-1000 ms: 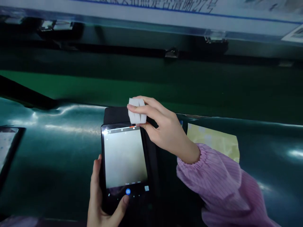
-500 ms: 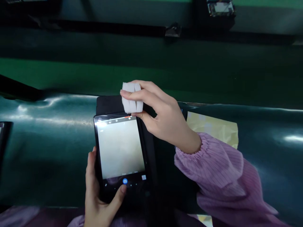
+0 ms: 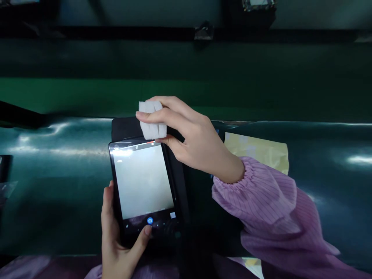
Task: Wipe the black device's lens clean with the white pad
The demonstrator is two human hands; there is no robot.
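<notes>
My left hand (image 3: 117, 240) grips a black tablet (image 3: 143, 180) by its lower left side, the thumb resting on the screen just below a blue camera button. The screen is lit with a pale, nearly blank camera picture. My right hand (image 3: 192, 133) pinches a white foam block (image 3: 151, 120) with slits in it, between thumb and fingers. The block is at the tablet's top edge, over its upper right part; whether it touches the tablet I cannot tell. Behind the tablet's top shows a flat black piece (image 3: 124, 129).
A creased yellow paper sheet (image 3: 258, 153) lies on the dark green bench (image 3: 58, 170), right of the tablet. A dark device (image 3: 5, 168) is at the left edge. Across the back runs a dark ledge (image 3: 130, 33) with an electronic part (image 3: 258, 4) beyond it.
Both hands, the tablet and the foam block appear slightly further left, as the view has shifted a little. Both grips look the same.
</notes>
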